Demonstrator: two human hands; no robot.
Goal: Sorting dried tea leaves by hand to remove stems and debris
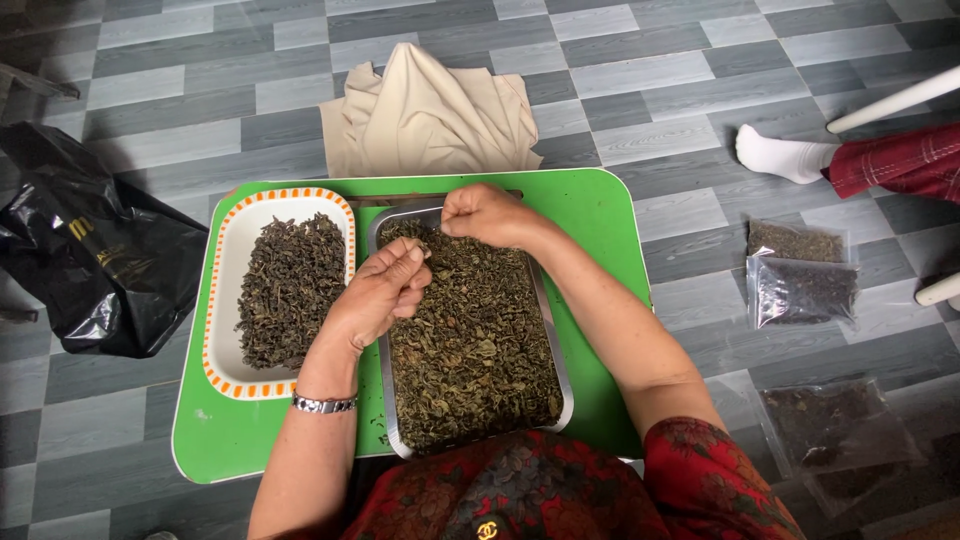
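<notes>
Both hands work over the steel tray (553, 352) of dried leaves (470, 350) at the middle of the green table (600, 215). The left hand (380, 295) is curled, fingertips pinched together above the tray's left rim; what they hold is too small to tell. The right hand (485, 213) is fisted at the far edge. A white tray (225, 270) of leaves sits just beside, toward the table's left edge.

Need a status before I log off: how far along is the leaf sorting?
Done: a good heap of leaves lies in the white tray. In hand: left hand and right hand, both closed, pick over the steel tray. Left: the steel tray is nearly full.
</notes>
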